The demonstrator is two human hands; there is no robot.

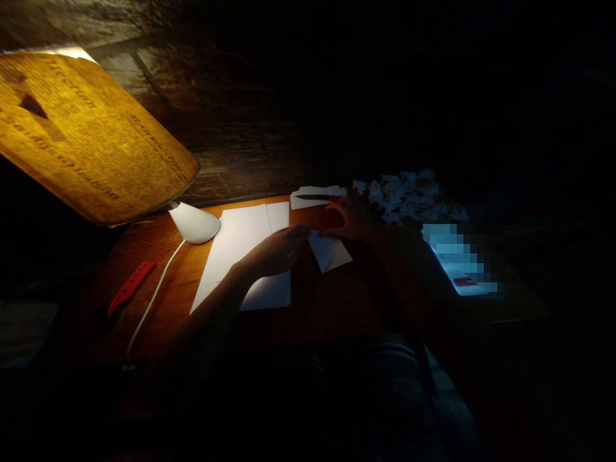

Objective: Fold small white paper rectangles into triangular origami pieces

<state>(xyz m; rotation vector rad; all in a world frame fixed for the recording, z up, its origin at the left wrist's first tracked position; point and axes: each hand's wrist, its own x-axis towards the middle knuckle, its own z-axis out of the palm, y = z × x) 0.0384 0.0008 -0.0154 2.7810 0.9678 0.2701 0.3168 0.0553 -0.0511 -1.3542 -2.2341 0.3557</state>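
A small folded piece of white paper (331,253) lies on the wooden table under both hands. My left hand (278,251) reaches over the white sheets (240,239), its fingers together and closed at the folded paper's upper left corner. On the far side, my right hand (355,219) is curved, with a gap between thumb and index finger; its thumb is at the paper's top edge. Just beyond that hand, a knife (312,197) with a dark blade and reddish handle rests on a stack of small white papers (301,205). Dim light hides some finger detail.
A lamp with a printed shade (96,141) and white base (195,222) stands at left, its cord (156,295) running forward. Nearby lies a red power strip (132,285). Several folded paper pieces (402,196) are heaped at back right, behind a lit phone-like screen (457,263).
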